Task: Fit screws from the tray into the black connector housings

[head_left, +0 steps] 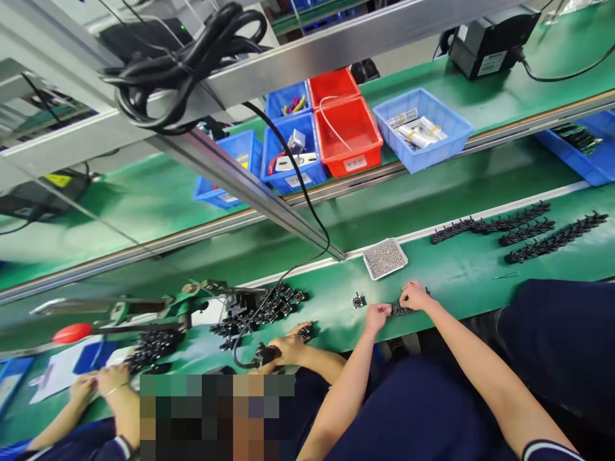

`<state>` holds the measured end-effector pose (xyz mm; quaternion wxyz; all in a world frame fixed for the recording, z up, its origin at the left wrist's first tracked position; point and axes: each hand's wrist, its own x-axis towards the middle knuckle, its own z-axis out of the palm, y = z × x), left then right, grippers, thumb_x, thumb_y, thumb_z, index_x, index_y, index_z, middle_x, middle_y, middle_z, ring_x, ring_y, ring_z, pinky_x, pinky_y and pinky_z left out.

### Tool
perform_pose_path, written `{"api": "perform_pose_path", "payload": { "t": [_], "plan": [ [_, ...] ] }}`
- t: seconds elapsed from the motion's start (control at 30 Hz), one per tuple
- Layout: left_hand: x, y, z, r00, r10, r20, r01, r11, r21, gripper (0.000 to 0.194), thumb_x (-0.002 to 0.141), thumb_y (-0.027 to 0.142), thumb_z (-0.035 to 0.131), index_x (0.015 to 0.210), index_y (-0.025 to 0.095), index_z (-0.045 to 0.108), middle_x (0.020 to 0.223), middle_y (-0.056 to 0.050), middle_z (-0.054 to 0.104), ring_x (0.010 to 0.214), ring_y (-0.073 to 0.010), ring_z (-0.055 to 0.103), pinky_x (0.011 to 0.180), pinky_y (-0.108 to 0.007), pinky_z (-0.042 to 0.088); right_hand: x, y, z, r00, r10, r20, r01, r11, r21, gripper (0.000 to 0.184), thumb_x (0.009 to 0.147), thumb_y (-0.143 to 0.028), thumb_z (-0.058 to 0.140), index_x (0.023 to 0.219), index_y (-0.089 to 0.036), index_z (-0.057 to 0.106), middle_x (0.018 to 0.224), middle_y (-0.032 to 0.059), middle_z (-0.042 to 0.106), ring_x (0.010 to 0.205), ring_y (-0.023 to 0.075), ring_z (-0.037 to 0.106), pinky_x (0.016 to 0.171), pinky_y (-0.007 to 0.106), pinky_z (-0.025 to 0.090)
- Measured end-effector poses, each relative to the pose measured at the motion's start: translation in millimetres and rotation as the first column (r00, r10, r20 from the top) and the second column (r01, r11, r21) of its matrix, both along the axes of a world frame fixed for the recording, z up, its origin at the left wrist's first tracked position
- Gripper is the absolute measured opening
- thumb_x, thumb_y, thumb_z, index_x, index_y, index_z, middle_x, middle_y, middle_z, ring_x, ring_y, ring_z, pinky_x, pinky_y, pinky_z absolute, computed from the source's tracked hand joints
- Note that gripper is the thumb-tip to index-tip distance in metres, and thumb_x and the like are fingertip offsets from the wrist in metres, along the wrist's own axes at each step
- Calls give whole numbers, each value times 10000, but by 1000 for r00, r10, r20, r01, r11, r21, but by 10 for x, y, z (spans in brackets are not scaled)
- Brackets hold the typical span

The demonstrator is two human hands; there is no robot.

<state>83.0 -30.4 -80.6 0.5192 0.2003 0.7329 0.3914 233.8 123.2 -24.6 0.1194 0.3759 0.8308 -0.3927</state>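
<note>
My left hand (378, 317) is closed, its fingertips pressed against the left end of a short row of small black parts (402, 310) on the green bench. My right hand (415, 296) is pinched just above the same row; whatever lies between its fingertips is too small to make out. A single small black part with bright metal spots (357, 299) lies to the left of my hands. Beyond them stands a white tray (405, 261) filled with tiny silvery metal pieces.
Long rows of black parts (557, 240) lie at right, near thin tweezers (506, 276). A co-worker's hand (288, 349) at left grips a corded black tool (264, 355) beside piled black parts (273, 307). A red-knobbed lever press (72, 333) stands further left; bins (348, 163) line the shelf.
</note>
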Motion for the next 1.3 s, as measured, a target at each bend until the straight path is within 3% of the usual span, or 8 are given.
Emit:
{"api": "perform_pose_path", "payload": {
  "t": [0.17,0.43,0.67,0.83,0.93,1.1,1.3],
  "plan": [
    [-3,60,43,999,-19,-48,19,1000,-18,205,711,258,804,873,133,796,854,-106,774,775,-194,697,795,-334,567,-82,17,-17,998,30,48,-30,1000,-3,132,652,-237,738,753,-291,804,1127,50,691,1287,333,366,1074,451,240],
    [15,113,62,990,-69,-121,63,997,-52,136,763,162,735,882,133,796,864,-101,776,797,-190,703,808,-319,555,-119,-6,16,995,32,100,-34,999,26,149,642,-188,706,712,-292,786,1089,67,684,1272,357,358,1092,601,138],
    [112,154,175,959,-109,-262,89,992,-90,100,780,163,713,841,127,783,808,-91,763,755,-183,694,793,-306,547,-75,-17,42,995,8,98,-12,999,43,99,683,-217,687,697,-271,769,1074,71,682,1293,356,342,1097,579,153],
    [166,172,142,998,55,-35,-60,982,-182,356,768,228,777,1095,97,727,909,-111,760,719,-164,692,671,-271,577,-67,-28,84,994,-11,106,11,1000,-2,108,698,-232,687,731,-282,776,1109,60,679,1296,338,328,1098,551,170],
    [159,173,98,991,101,82,-81,972,-222,363,757,273,801,1060,84,735,928,-126,758,697,-166,692,613,-265,585,-92,-55,78,994,-14,112,11,1000,21,108,689,-207,694,724,-272,772,1116,76,675,1291,348,329,1097,579,163],
    [124,201,51,988,118,104,-91,968,-235,331,737,250,824,1013,88,738,957,-131,755,719,-152,694,626,-244,593,-131,-111,-13,991,-34,130,27,998,51,72,687,-222,734,712,-279,770,1111,83,681,1290,358,331,1094,667,112],
    [144,227,68,987,106,116,-69,955,-288,346,764,246,806,1055,80,720,919,-121,751,714,-152,690,631,-246,595,-235,-131,-41,948,-125,292,115,992,49,114,650,-277,791,762,-298,798,1160,100,678,1293,413,362,1087,723,73]
  ]
}}
